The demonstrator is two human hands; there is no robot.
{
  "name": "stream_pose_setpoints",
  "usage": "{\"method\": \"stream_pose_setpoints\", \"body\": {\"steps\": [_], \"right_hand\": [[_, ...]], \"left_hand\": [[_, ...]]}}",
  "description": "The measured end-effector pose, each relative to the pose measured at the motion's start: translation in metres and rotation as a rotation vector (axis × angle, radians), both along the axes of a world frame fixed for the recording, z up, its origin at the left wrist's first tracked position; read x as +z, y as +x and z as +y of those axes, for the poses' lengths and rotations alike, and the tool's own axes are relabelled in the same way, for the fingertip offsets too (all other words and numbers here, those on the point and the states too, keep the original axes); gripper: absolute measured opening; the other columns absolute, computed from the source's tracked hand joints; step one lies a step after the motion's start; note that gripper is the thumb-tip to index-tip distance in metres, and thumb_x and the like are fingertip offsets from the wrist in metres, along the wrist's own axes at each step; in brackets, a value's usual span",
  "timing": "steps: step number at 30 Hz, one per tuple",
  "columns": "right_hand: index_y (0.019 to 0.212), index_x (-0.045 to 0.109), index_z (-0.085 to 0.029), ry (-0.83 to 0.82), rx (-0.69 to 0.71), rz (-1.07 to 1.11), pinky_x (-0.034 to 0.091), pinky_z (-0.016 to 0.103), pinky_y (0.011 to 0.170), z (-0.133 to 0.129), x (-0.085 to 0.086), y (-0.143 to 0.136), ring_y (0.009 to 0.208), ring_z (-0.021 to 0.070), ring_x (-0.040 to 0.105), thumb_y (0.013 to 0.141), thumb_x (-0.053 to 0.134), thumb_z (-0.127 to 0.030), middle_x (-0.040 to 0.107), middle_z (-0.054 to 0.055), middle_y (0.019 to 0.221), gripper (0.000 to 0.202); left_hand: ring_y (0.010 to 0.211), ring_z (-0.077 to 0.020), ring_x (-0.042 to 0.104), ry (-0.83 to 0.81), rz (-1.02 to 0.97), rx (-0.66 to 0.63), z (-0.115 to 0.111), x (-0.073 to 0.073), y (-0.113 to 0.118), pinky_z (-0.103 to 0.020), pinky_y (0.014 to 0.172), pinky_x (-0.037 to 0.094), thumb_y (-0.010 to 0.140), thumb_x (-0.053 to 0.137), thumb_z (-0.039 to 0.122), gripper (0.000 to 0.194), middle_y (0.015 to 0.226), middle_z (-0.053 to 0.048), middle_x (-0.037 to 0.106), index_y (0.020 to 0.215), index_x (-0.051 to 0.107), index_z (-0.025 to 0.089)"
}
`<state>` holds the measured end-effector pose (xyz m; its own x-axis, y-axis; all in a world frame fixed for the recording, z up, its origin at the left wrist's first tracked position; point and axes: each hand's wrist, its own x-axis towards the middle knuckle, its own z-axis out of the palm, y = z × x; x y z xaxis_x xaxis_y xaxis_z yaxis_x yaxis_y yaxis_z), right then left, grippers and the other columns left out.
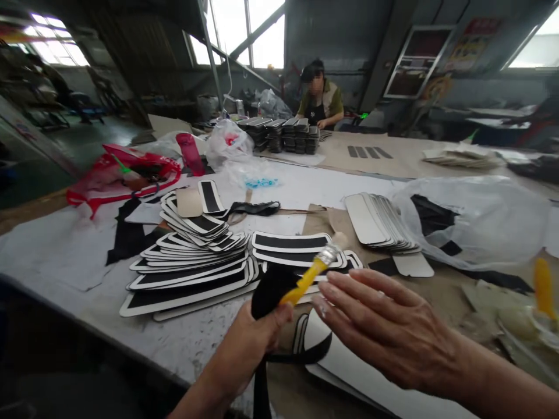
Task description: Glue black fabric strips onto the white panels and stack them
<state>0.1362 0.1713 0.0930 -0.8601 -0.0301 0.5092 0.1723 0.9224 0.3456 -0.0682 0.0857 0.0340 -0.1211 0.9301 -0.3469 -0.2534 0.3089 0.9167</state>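
Observation:
My left hand (248, 343) is closed around a brush (308, 278) with a yellow handle, a metal ferrule and pale bristles pointing up and right. A piece of black fabric (273, 288) is in the same grip, and a black strip hangs below it. My right hand (384, 326) is stretched out flat beside the brush, its fingers together and pointing left, the thumb hidden. Whitish residue shows on its fingertips. Beneath it lie large white rounded panels (349, 366). Just beyond the hands are stacked white panels with black centres (187, 285).
A fanned stack of plain pale panels (371, 218) stands right of centre, near a clear plastic bag (484, 215) with black scraps. A container with another yellow handle (542, 285) is at far right. A red bag (126, 174) lies left. Across the table, a person (321, 102) works behind dark stacks.

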Motion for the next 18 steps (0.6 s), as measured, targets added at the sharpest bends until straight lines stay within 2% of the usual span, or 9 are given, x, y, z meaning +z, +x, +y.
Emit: {"method": "stream_pose_setpoints", "body": {"steps": [2,4,6,8,9,11,13,16,18], "right_hand": [[0.111,0.058,-0.013,-0.05,-0.062,-0.023,0.039,0.038,0.097,0.013,-0.015,0.01,0.108,0.0209,0.053,0.094,0.036,-0.015,0.064,0.009,0.105,0.029],[0.114,0.057,-0.012,-0.137,-0.241,-0.089,0.043,0.039,0.091,0.032,-0.044,0.022,0.107,0.0241,0.053,0.088,0.054,-0.025,0.062,0.013,0.108,0.03],[0.126,0.049,-0.012,-0.246,-0.352,-0.222,0.039,0.045,0.097,0.055,-0.078,0.03,0.121,0.0311,0.043,0.073,0.071,-0.037,0.051,0.019,0.128,0.063],[0.137,0.039,-0.013,-0.346,-0.364,-0.358,0.029,0.049,0.105,0.076,-0.105,0.031,0.131,0.0349,0.029,0.058,0.08,-0.045,0.035,0.021,0.141,0.094],[0.14,0.034,-0.014,-0.389,-0.363,-0.401,0.023,0.051,0.108,0.084,-0.114,0.03,0.134,0.0358,0.023,0.055,0.081,-0.047,0.029,0.022,0.145,0.102],[0.143,0.029,-0.016,-0.462,-0.35,-0.456,0.016,0.053,0.109,0.096,-0.122,0.024,0.136,0.0367,0.017,0.056,0.079,-0.05,0.024,0.022,0.147,0.105],[0.144,0.027,-0.017,-0.527,-0.327,-0.506,0.015,0.054,0.108,0.103,-0.122,0.019,0.136,0.0372,0.017,0.063,0.073,-0.051,0.025,0.022,0.146,0.099],[0.144,0.026,-0.016,-0.579,-0.276,-0.572,0.025,0.053,0.105,0.109,-0.122,0.017,0.133,0.0381,0.024,0.068,0.068,-0.048,0.028,0.023,0.145,0.092],[0.143,0.029,-0.013,-0.547,-0.256,-0.572,0.033,0.051,0.101,0.111,-0.126,0.018,0.131,0.039,0.028,0.07,0.064,-0.039,0.031,0.024,0.143,0.085]], "left_hand": [[0.044,-0.0067,0.022,-0.012,0.083,0.189,0.001,-0.019,-0.01,-0.021,0.042,0.018,0.069,0.068,0.054,0.041,0.047,0.008,0.027,0.068,0.056,0.014],[0.046,-0.0078,0.027,0.013,0.16,0.329,0.0,-0.038,-0.018,-0.022,0.043,0.023,0.071,0.066,0.056,0.044,0.048,0.007,0.03,0.071,0.058,0.013],[0.046,-0.0092,0.032,0.012,0.206,0.424,-0.002,-0.054,-0.024,-0.023,0.044,0.028,0.07,0.066,0.057,0.044,0.049,0.006,0.034,0.072,0.061,0.013],[0.047,-0.0112,0.038,-0.013,0.247,0.491,-0.005,-0.064,-0.027,-0.024,0.045,0.033,0.067,0.068,0.057,0.045,0.049,0.004,0.04,0.07,0.063,0.013],[0.048,-0.0124,0.041,-0.022,0.263,0.52,-0.005,-0.066,-0.028,-0.025,0.046,0.036,0.065,0.069,0.058,0.046,0.049,0.002,0.044,0.07,0.064,0.012],[0.048,-0.0145,0.046,-0.027,0.279,0.564,-0.005,-0.07,-0.029,-0.026,0.047,0.04,0.061,0.071,0.06,0.05,0.05,0.0,0.049,0.071,0.066,0.012],[0.051,-0.0174,0.052,-0.042,0.295,0.602,-0.004,-0.072,-0.029,-0.027,0.049,0.044,0.059,0.072,0.062,0.054,0.053,-0.002,0.055,0.075,0.068,0.011],[0.063,-0.0233,0.061,-0.082,0.321,0.66,-0.002,-0.076,-0.027,-0.029,0.056,0.05,0.058,0.072,0.062,0.055,0.064,-0.007,0.064,0.08,0.07,0.012],[0.072,-0.0264,0.064,-0.099,0.328,0.686,-0.002,-0.08,-0.025,-0.03,0.06,0.052,0.06,0.07,0.063,0.054,0.07,-0.008,0.067,0.081,0.07,0.013]]}}
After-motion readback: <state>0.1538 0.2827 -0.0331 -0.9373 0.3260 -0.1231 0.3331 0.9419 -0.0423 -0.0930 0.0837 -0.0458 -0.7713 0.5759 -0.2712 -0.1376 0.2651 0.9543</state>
